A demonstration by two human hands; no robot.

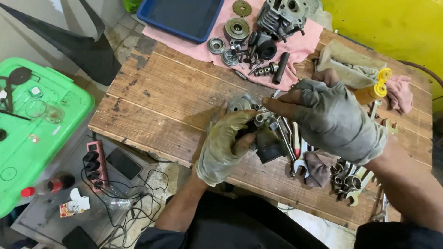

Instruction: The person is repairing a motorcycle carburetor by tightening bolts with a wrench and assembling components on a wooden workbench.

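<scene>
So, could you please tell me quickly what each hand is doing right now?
Left hand: closed around a dark metal engine part.
Right hand: fingertips pinched at the part's top; contents unclear.

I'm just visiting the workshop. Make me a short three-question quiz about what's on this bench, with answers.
1. True or false: both hands wear gloves.
2. What colour is the cloth under the loose engine parts at the far edge? A) pink B) white C) black
3. Which hand grips the metal engine part from below?

Key:
1. True; left hand and right hand are gloved.
2. A; the pink cloth lies beneath the cylinder head.
3. The left hand holds the metal engine part over the wooden table.
</scene>
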